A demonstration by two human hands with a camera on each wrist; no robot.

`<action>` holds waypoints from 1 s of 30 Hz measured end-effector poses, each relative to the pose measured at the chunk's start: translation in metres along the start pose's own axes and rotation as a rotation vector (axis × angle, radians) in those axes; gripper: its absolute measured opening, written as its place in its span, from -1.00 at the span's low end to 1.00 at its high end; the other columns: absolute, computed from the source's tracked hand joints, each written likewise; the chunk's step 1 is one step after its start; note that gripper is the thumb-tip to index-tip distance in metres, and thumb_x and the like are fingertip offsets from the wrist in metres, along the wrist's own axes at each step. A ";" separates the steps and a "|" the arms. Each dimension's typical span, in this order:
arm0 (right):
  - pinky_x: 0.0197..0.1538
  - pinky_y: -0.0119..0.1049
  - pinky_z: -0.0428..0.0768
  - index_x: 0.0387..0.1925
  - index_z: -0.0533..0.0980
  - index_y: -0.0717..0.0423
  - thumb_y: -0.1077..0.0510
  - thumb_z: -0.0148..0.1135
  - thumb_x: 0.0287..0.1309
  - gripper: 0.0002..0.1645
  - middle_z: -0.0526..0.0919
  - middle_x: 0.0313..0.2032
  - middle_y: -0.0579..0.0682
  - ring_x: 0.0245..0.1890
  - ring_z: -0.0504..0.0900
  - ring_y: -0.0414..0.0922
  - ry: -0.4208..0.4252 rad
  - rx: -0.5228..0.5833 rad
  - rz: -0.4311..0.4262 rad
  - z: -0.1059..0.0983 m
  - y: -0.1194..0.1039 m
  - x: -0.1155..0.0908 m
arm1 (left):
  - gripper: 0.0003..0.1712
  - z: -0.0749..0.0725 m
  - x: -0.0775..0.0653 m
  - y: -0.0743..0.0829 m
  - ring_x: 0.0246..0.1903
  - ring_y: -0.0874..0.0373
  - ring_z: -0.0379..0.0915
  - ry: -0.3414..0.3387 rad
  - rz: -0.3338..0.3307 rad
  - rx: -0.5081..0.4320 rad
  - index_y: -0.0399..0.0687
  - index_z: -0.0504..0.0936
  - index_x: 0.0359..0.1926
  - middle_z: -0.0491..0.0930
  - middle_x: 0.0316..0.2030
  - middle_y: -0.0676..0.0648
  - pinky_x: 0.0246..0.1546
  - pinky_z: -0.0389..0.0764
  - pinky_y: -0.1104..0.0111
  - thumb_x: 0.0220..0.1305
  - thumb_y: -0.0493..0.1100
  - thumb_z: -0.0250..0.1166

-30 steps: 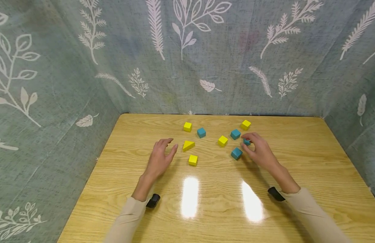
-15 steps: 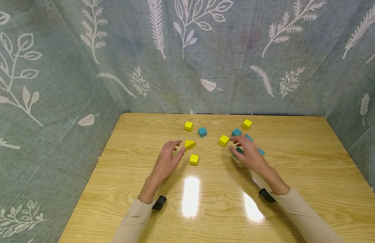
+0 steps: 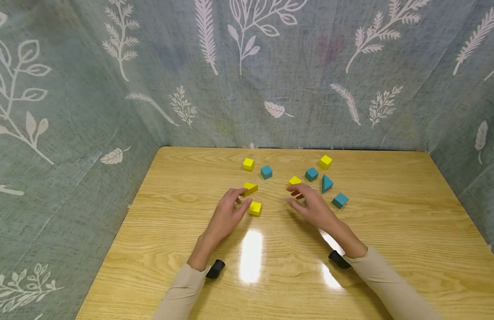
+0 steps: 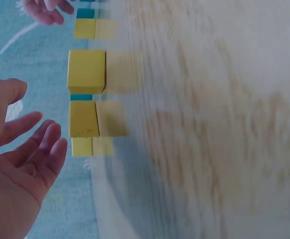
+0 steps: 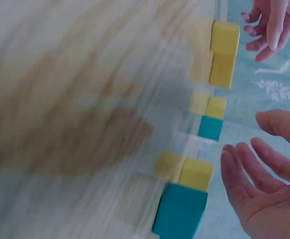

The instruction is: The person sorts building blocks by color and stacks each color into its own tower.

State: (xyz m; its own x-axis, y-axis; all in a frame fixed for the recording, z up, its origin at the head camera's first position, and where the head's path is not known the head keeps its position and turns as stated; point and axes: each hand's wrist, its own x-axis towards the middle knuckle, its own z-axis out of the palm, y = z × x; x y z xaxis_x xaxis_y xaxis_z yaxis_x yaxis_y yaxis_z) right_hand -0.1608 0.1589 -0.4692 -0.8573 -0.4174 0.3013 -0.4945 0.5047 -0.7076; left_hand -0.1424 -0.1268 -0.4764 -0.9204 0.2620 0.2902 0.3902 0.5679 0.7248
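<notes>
My left hand (image 3: pixel 230 212) hovers with parted, relaxed fingers beside a yellow triangular block (image 3: pixel 250 188) and a yellow cube (image 3: pixel 255 208); its fingertips overlap both in the head view. The left wrist view shows bare space between that hand (image 4: pixel 23 164) and the yellow blocks. Held above the table, my right hand (image 3: pixel 316 208) has loosely bent fingers and grips nothing. It partly covers a yellow cube (image 3: pixel 295 180), and a blue block under it is mostly hidden. In the right wrist view, a blue cube (image 5: pixel 181 209) lies close to this hand (image 5: pixel 269 184).
Farther back on the wooden table (image 3: pixel 170 186) lie another yellow cube (image 3: pixel 248 164), a blue cube (image 3: pixel 266 172) and one more yellow cube (image 3: pixel 325 162). Right of centre are blue cubes (image 3: pixel 311 174) and a blue triangular block (image 3: pixel 327 183). Patterned curtains (image 3: pixel 226 102) surround the table.
My right hand has moved left, away from the blue triangular block, uncovering it and a blue cube. My left hand has shifted right toward the yellow triangular block. The blocks keep their places.
</notes>
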 end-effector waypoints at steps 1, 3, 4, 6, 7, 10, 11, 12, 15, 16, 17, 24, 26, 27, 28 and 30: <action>0.04 0.05 0.68 0.16 0.52 0.40 0.29 0.32 0.36 -0.59 0.64 0.07 0.29 0.01 0.66 0.18 -0.003 0.006 -0.006 0.002 -0.001 0.000 | -0.56 0.001 0.000 0.000 -0.15 -0.02 0.52 -0.004 0.004 -0.005 -0.35 0.58 0.22 0.60 0.03 -0.28 -0.24 0.61 0.22 0.51 -0.12 0.27; 0.04 0.04 0.68 0.15 0.52 0.41 0.29 0.32 0.36 -0.60 0.64 0.06 0.30 0.01 0.66 0.18 -0.014 0.022 -0.013 0.006 -0.002 0.001 | -0.57 0.002 0.000 0.001 -0.15 -0.03 0.52 -0.016 0.008 -0.006 -0.36 0.58 0.22 0.60 0.03 -0.28 -0.25 0.61 0.22 0.51 -0.13 0.27; 0.04 0.02 0.68 0.15 0.52 0.41 0.29 0.32 0.36 -0.60 0.64 0.06 0.30 0.01 0.66 0.18 -0.020 0.028 -0.012 0.008 -0.003 0.002 | -0.57 0.002 -0.001 0.001 -0.16 -0.03 0.52 -0.023 0.010 -0.007 -0.37 0.59 0.21 0.60 0.03 -0.28 -0.25 0.61 0.21 0.50 -0.13 0.28; 0.04 0.01 0.68 0.14 0.52 0.41 0.29 0.32 0.36 -0.61 0.64 0.05 0.29 0.01 0.66 0.17 -0.031 0.033 -0.018 0.013 -0.004 0.002 | -0.57 0.003 -0.002 0.001 -0.16 -0.05 0.52 -0.036 0.015 -0.010 -0.38 0.59 0.21 0.60 0.02 -0.28 -0.26 0.61 0.21 0.50 -0.15 0.28; 0.04 0.01 0.68 0.13 0.53 0.41 0.29 0.32 0.36 -0.61 0.64 0.04 0.29 0.00 0.67 0.17 -0.036 0.036 -0.020 0.015 -0.005 0.002 | -0.57 0.004 -0.002 0.001 -0.17 -0.05 0.52 -0.042 0.018 -0.010 -0.39 0.59 0.20 0.60 0.01 -0.29 -0.27 0.61 0.20 0.50 -0.15 0.28; 0.01 0.01 0.69 0.10 0.54 0.41 0.30 0.34 0.33 -0.63 0.65 0.01 0.29 -0.03 0.68 0.17 -0.042 0.048 -0.038 0.020 -0.008 0.003 | -0.58 0.005 -0.003 0.002 -0.20 -0.03 0.53 -0.054 0.033 -0.007 -0.39 0.59 0.19 0.60 -0.02 -0.28 -0.26 0.64 0.21 0.49 -0.16 0.29; 0.01 0.01 0.70 0.09 0.54 0.41 0.31 0.35 0.33 -0.63 0.65 0.00 0.29 -0.04 0.68 0.17 -0.044 0.051 -0.044 0.022 -0.009 0.003 | -0.58 0.006 -0.004 0.002 -0.21 -0.02 0.53 -0.059 0.039 -0.008 -0.39 0.59 0.19 0.59 -0.02 -0.28 -0.26 0.65 0.21 0.48 -0.16 0.29; 0.00 0.01 0.70 0.09 0.54 0.41 0.32 0.35 0.32 -0.64 0.66 -0.01 0.29 -0.05 0.69 0.16 -0.047 0.054 -0.048 0.024 -0.009 0.003 | -0.58 0.007 -0.004 0.002 -0.22 0.00 0.53 -0.064 0.046 -0.007 -0.39 0.59 0.19 0.59 -0.02 -0.28 -0.26 0.65 0.22 0.48 -0.17 0.30; 0.00 -0.01 0.70 0.09 0.54 0.41 0.32 0.35 0.32 -0.64 0.66 -0.02 0.28 -0.07 0.69 0.15 -0.072 0.066 -0.048 0.029 -0.011 0.004 | -0.58 0.009 -0.005 0.000 -0.25 0.05 0.53 -0.092 0.062 -0.011 -0.38 0.59 0.18 0.57 -0.03 -0.25 -0.25 0.66 0.25 0.44 -0.19 0.34; 0.00 -0.02 0.70 0.09 0.55 0.41 0.32 0.34 0.33 -0.64 0.66 -0.02 0.27 -0.07 0.70 0.15 -0.082 0.066 -0.045 0.031 -0.011 0.004 | -0.57 0.009 -0.005 0.000 -0.26 0.07 0.53 -0.106 0.066 -0.013 -0.39 0.58 0.19 0.57 -0.03 -0.24 -0.26 0.66 0.27 0.43 -0.20 0.35; 0.00 -0.02 0.70 0.09 0.55 0.41 0.31 0.34 0.33 -0.64 0.66 -0.01 0.26 -0.06 0.70 0.14 -0.092 0.066 -0.042 0.032 -0.011 0.004 | -0.56 0.010 -0.005 0.000 -0.26 0.09 0.53 -0.118 0.067 -0.016 -0.39 0.57 0.20 0.56 -0.03 -0.23 -0.26 0.66 0.29 0.41 -0.22 0.36; 0.05 -0.08 0.69 0.14 0.53 0.40 0.27 0.32 0.37 -0.61 0.65 0.06 0.25 -0.01 0.70 0.10 -0.173 0.081 -0.016 0.042 -0.013 0.009 | -0.53 0.013 -0.006 -0.003 -0.30 0.13 0.51 -0.162 0.052 -0.025 -0.39 0.54 0.22 0.51 -0.09 -0.18 -0.27 0.61 0.40 0.36 -0.30 0.38; 0.05 -0.09 0.69 0.16 0.52 0.40 0.27 0.31 0.38 -0.59 0.65 0.06 0.26 -0.01 0.70 0.11 -0.195 0.080 -0.013 0.043 -0.015 0.010 | -0.57 0.013 -0.006 -0.003 -0.29 0.10 0.53 -0.159 0.059 -0.031 -0.39 0.55 0.19 0.51 -0.10 -0.20 -0.26 0.62 0.40 0.35 -0.33 0.38; 0.04 -0.09 0.70 0.17 0.51 0.41 0.27 0.30 0.38 -0.59 0.65 0.06 0.26 -0.01 0.70 0.11 -0.206 0.083 -0.014 0.044 -0.015 0.010 | -0.58 0.013 -0.006 -0.003 -0.28 0.09 0.54 -0.159 0.062 -0.038 -0.39 0.56 0.18 0.51 -0.11 -0.20 -0.25 0.62 0.39 0.35 -0.34 0.38; 0.04 -0.10 0.70 0.18 0.51 0.42 0.27 0.30 0.38 -0.58 0.66 0.06 0.27 -0.01 0.71 0.11 -0.214 0.080 -0.017 0.045 -0.016 0.011 | -0.60 0.013 -0.005 -0.003 -0.28 0.08 0.56 -0.158 0.067 -0.043 -0.39 0.57 0.16 0.52 -0.11 -0.21 -0.24 0.63 0.39 0.35 -0.35 0.37; 0.03 -0.12 0.71 0.18 0.50 0.43 0.29 0.30 0.38 -0.57 0.67 0.05 0.28 -0.02 0.72 0.12 -0.226 0.079 -0.024 0.045 -0.018 0.012 | -0.62 0.013 -0.005 -0.002 -0.27 0.06 0.57 -0.156 0.079 -0.055 -0.38 0.58 0.14 0.52 -0.13 -0.21 -0.24 0.64 0.38 0.34 -0.35 0.37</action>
State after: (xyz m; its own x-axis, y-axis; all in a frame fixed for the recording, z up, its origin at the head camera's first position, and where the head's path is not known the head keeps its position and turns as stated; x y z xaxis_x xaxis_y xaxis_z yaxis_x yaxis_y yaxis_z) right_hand -0.1555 0.1103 -0.4816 -0.7873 -0.5914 0.1747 -0.4942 0.4357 -0.7523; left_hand -0.1380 -0.1191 -0.4879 -0.8705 0.4239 0.2502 0.4549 0.4987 0.7378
